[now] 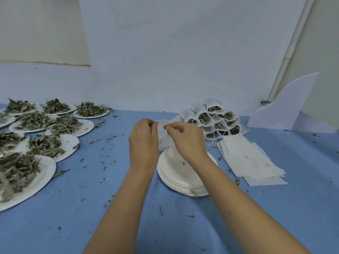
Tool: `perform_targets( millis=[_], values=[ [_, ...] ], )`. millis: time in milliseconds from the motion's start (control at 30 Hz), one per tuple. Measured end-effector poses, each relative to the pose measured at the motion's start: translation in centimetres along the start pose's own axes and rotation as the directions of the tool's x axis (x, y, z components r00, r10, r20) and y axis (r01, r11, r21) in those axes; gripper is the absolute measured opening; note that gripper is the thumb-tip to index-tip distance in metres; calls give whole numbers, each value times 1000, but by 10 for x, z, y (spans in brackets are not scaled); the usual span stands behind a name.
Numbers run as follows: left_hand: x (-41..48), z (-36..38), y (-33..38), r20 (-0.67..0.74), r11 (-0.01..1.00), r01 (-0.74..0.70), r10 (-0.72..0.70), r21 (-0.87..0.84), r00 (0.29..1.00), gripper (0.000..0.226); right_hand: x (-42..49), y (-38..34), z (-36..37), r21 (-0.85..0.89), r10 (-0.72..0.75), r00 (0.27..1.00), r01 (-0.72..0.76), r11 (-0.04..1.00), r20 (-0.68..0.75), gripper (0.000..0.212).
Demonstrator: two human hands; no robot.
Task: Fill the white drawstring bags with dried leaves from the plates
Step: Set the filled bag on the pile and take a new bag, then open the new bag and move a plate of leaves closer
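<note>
1. Two hands met above the middle of the blue table (91, 208), both holding one white drawstring bag (162, 135) in the air between them.
2. The left hand (144, 142) had its fingers curled in, and they gripped the bag's left edge near the top.
3. The right hand (187, 142) pinched the bag's top with thumb and forefinger pressed close together, while its other fingers were loosely bent.
4. The bag hung just above the far rim of a stack of empty white plates (176, 173). Whether it touched that stack could not be told, nor could what was inside it.
5. Several paper plates (45, 173) heaped with dried leaves (16, 167) were crowded on the left side of the table, some overlapping, well apart from the hands.
6. A heap of filled bags (214, 120) lay behind the right hand near the wall, their open mouths showing green leaves and their strings trailing onto the cloth.
7. A fanned pile of flat, unfilled bags (249, 158) lay just to the right of the empty plates and touched the front of the filled heap.
8. Loose leaf crumbs (110, 138) were scattered across the cloth, thickest between the heaped plates and the hands.
9. A curved white board (286, 107) stood upright at the far right edge against the wall.
</note>
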State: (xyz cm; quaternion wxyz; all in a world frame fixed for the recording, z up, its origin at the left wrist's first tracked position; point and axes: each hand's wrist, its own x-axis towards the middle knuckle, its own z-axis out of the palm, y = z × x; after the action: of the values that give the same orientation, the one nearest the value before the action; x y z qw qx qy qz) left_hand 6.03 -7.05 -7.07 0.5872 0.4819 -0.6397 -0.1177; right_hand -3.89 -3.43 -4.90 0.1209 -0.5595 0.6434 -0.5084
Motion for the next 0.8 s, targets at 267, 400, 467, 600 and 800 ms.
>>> perform_targets(
  millis=[267,400,467,600,800],
  values=[
    [95,-51,-62,-149,993,39,-22,113,989,23,75,-34,94,440,258,964,-259,860,62,24],
    [145,-71,-90,-222,994,79,-60,77,973,22,117,-32,165,218,265,942,-308,926,207,27],
    [172,-81,-103,-267,993,103,-83,62,960,21,136,-33,200,138,267,916,-318,938,299,20],
    [215,-93,-133,-328,985,169,-146,45,933,19,164,-44,251,238,384,782,-545,804,491,36],
    [251,-106,-171,-407,967,253,-219,33,887,22,182,-38,289,432,420,676,-723,539,606,39]
  ],
)
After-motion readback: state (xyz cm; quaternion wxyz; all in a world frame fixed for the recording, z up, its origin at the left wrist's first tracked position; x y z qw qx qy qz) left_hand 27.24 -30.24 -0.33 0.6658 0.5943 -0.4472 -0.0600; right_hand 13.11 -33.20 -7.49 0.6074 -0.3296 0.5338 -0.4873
